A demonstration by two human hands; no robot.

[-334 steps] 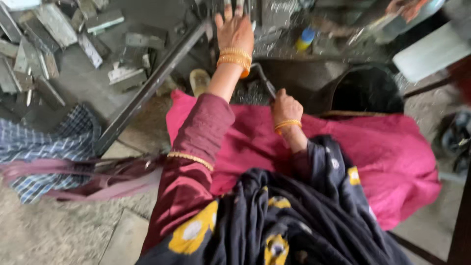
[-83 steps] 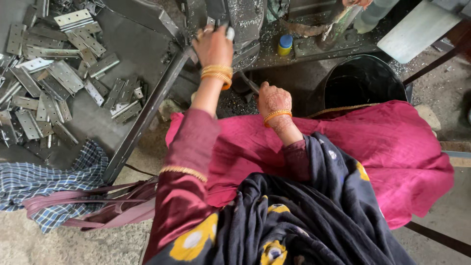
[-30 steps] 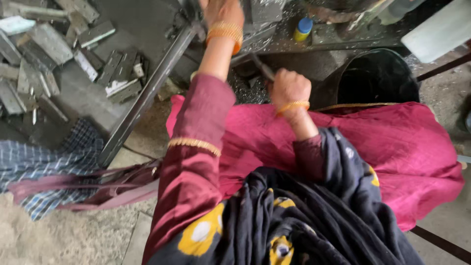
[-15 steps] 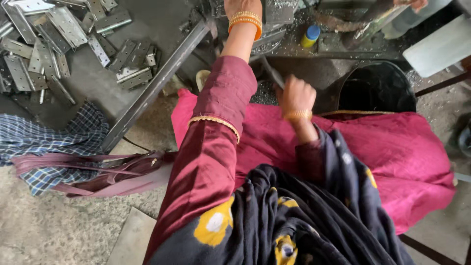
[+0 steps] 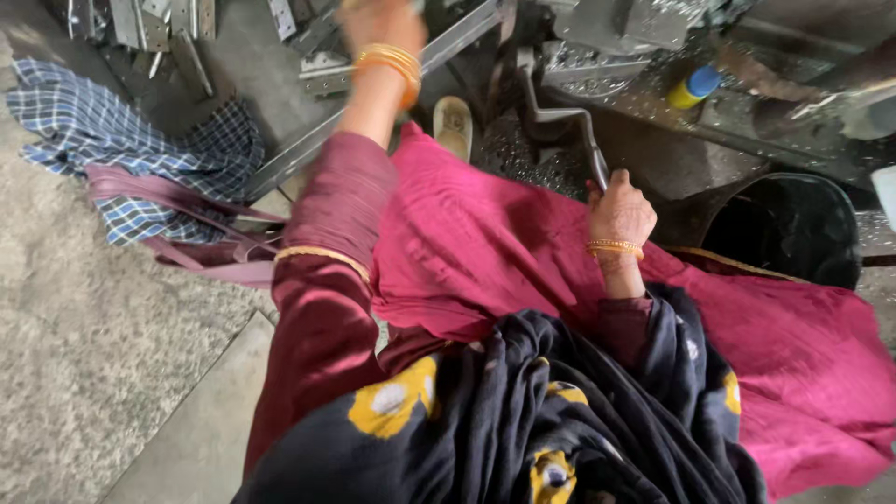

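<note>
My right hand (image 5: 619, 207) is closed around the lower end of a bent grey metal lever (image 5: 560, 121) that rises toward the machine (image 5: 616, 28) at the top. My left hand (image 5: 381, 21) reaches forward at the top edge, blurred, just over a long grey metal bar (image 5: 317, 145) that slants down to the left. I cannot tell whether that hand holds anything. Orange bangles circle both wrists. A magenta cloth (image 5: 485, 252) covers my lap.
Several flat metal pieces (image 5: 149, 23) lie on the floor at the top left. A checked cloth (image 5: 121, 140) and pink strap lie left. A black bucket (image 5: 793, 233) stands right of my lap. A small yellow bottle with a blue cap (image 5: 693, 87) sits on the machine base.
The view has swung right and down. My right hand has come down along the lever toward my lap. My left hand stays stretched forward near the machine.
</note>
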